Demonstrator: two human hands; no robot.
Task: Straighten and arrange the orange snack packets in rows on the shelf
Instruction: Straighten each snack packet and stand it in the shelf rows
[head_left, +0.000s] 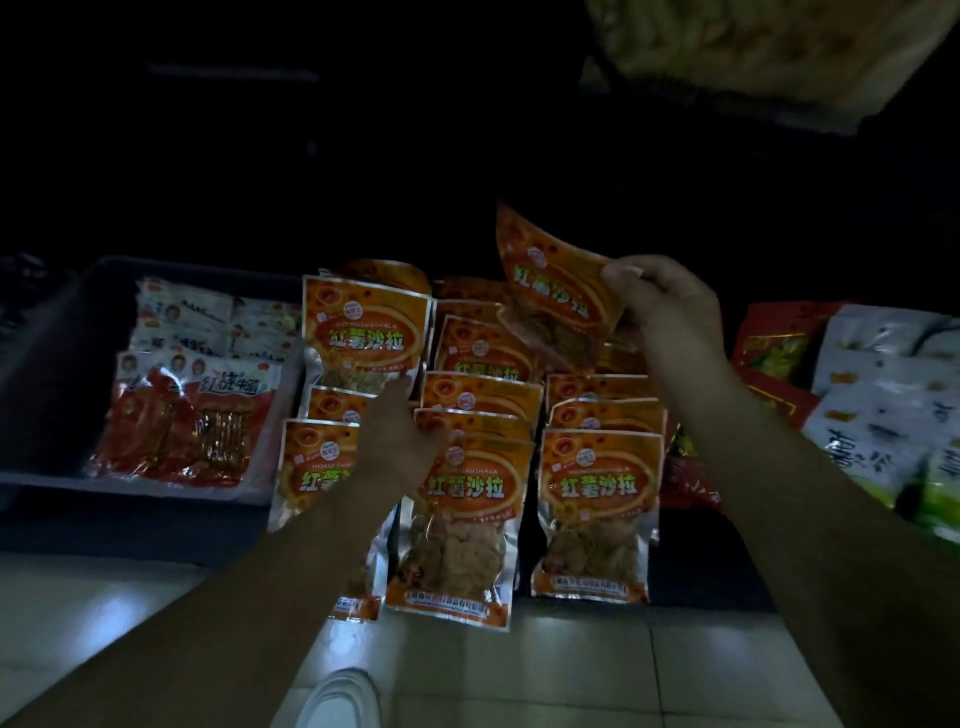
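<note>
Several orange snack packets lie in three overlapping rows on a low dark shelf (701, 577). My right hand (665, 306) pinches one orange packet (550, 280) by its edge and holds it tilted above the back of the middle and right rows. My left hand (400, 436) reaches between the left and middle rows, fingers loosely bent, touching the packets there; I cannot see it gripping one. The front middle packet (457, 525) overhangs the shelf edge. The front right packet (597, 514) lies straight.
A grey tray (47, 364) on the left holds red and white snack packs (182, 421). Red, white and green bags (878, 410) lie on the right. The upper shelf area is dark. Tiled floor and my white shoe (337, 696) are below.
</note>
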